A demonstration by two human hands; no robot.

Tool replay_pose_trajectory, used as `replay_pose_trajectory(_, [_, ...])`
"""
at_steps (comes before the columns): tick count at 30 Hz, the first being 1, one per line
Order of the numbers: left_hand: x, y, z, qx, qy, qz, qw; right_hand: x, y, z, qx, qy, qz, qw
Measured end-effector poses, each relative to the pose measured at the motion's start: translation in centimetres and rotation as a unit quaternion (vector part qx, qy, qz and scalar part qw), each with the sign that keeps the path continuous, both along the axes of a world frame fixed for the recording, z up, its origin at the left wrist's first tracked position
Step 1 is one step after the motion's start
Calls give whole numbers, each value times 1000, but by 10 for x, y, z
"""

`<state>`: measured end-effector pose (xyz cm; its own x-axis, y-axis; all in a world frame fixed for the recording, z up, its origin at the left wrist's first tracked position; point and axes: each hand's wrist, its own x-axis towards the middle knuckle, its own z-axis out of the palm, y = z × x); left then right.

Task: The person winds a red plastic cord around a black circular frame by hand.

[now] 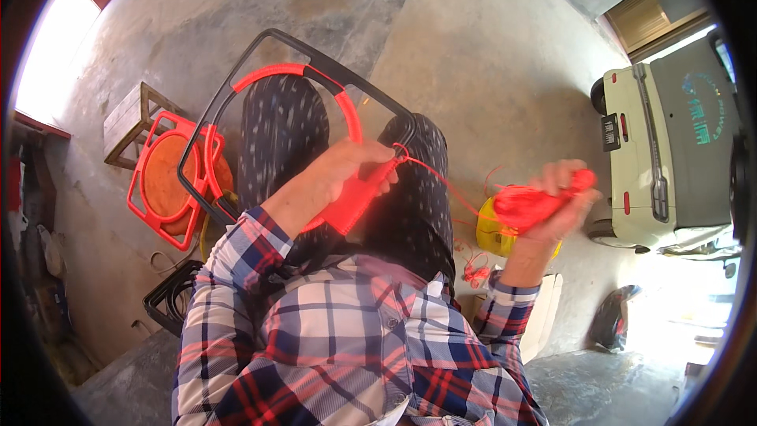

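Observation:
A black frame (353, 84) with rounded corners lies across my knees, with a ring inside it partly wrapped in red cord. My left hand (347, 177) is closed on a wide red-wrapped section at the frame's right corner. From that corner a strand of red cord (438, 177) stretches over to the right. My right hand (558, 203), raised beyond my right knee, grips a bundle of red cord (527, 207); its outline is slightly smeared by motion. Behind and below that hand shows a yellow container (490, 235).
On the left, a red-wrapped frame (143, 186) leans over a round orange seat (169, 173), beside a wooden stool (136, 128). A black crate (164, 300) sits near my left elbow. Loose red cord (476, 271) lies by the yellow container. A small vehicle (643, 150) stands at right.

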<state>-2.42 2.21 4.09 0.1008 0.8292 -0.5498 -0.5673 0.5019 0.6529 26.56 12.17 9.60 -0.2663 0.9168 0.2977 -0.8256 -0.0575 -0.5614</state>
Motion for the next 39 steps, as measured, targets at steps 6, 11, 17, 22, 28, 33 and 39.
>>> replay_pose_trajectory(6, [-1,-5,0,23,-13,-9,1000,-85,-47,-49,-122,-358,35,925])
replay_pose_trajectory(11, [2,-3,-9,64,-30,-23,997,-109,-39,-67,10,-510,8,860])
replay_pose_trajectory(17, [6,-3,-7,43,-40,-20,998,-109,-44,-57,-61,-414,39,908])
replay_pose_trajectory(22, [1,-3,-1,43,-69,-26,996,-102,-46,-47,-73,-434,49,897])
replay_pose_trajectory(28, [2,1,-9,55,-71,-21,996,-112,-63,-33,-90,-398,97,908])
replay_pose_trajectory(33, [3,3,-6,59,-88,-23,994,-112,-68,-24,-128,-368,92,917])
replay_pose_trajectory(39, [-4,-2,-3,77,-104,2,992,-84,-73,-8,-197,-314,133,919])
